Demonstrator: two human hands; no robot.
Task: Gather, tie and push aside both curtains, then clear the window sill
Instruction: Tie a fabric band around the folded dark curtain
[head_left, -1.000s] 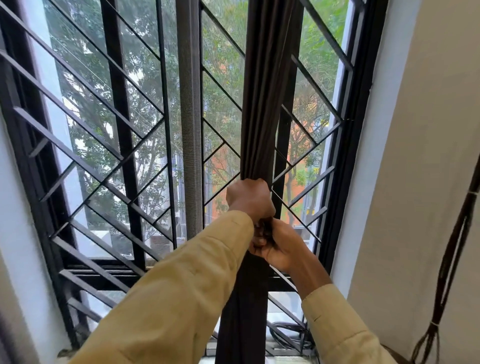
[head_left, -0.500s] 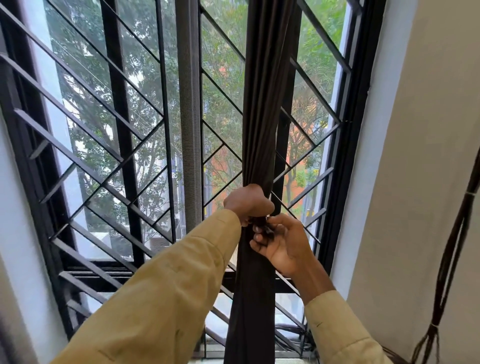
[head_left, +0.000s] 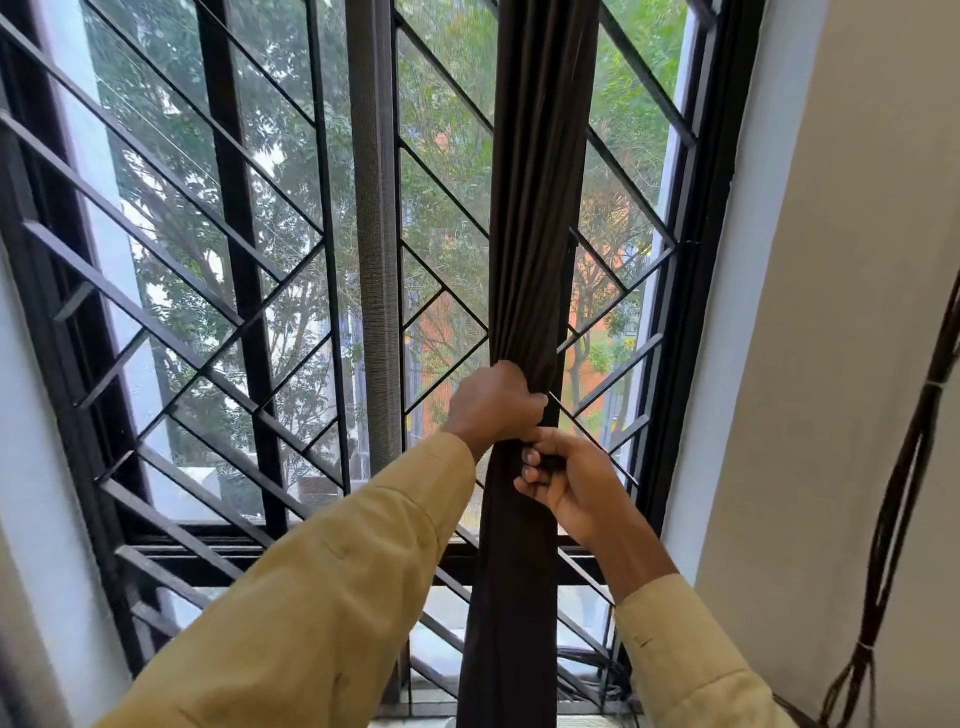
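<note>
Gripping a dark curtain (head_left: 540, 218) bunched into a narrow rope before a barred window (head_left: 234, 291), a person closes the left hand (head_left: 493, 405) in a fist around the fabric, apparently to keep the folds gathered. Just below, the right hand (head_left: 571, 483) curls half shut, its fingers (head_left: 532, 460) pinching a dark fold or tie; which cannot be told. The curtain hangs right of the window's centre, its long axis near vertical, running from the top edge down past both sleeves (head_left: 322, 597) towards the sill, unseen here.
</note>
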